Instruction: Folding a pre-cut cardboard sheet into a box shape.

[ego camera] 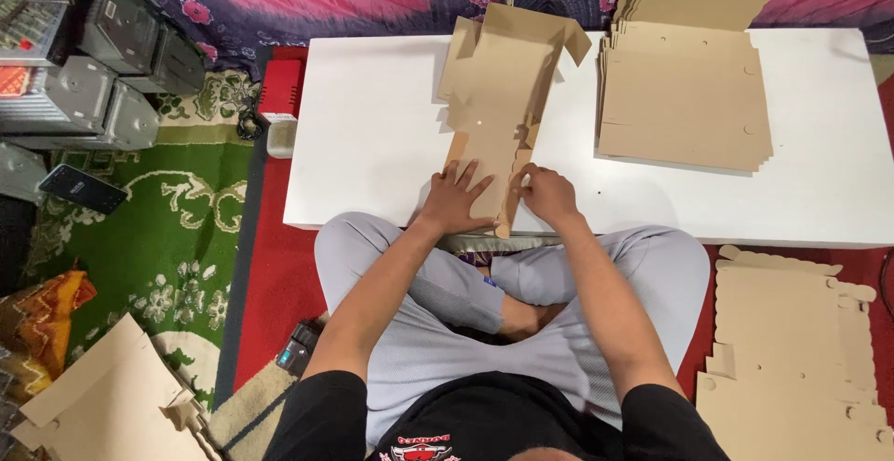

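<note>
Head view, left hand (454, 198) flat on cardboard blank (498, 98), right hand (549, 193) seemingly pinching its fold

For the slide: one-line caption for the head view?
Left hand and right hand press a cardboard box blank on a white table.

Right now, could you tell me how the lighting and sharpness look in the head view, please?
Head view: even indoor light, with no glare on the white table; a soft shadow lies beside the cardboard blank; left hand and right hand are sharp; the table edges bow slightly from wide-angle distortion.
</note>
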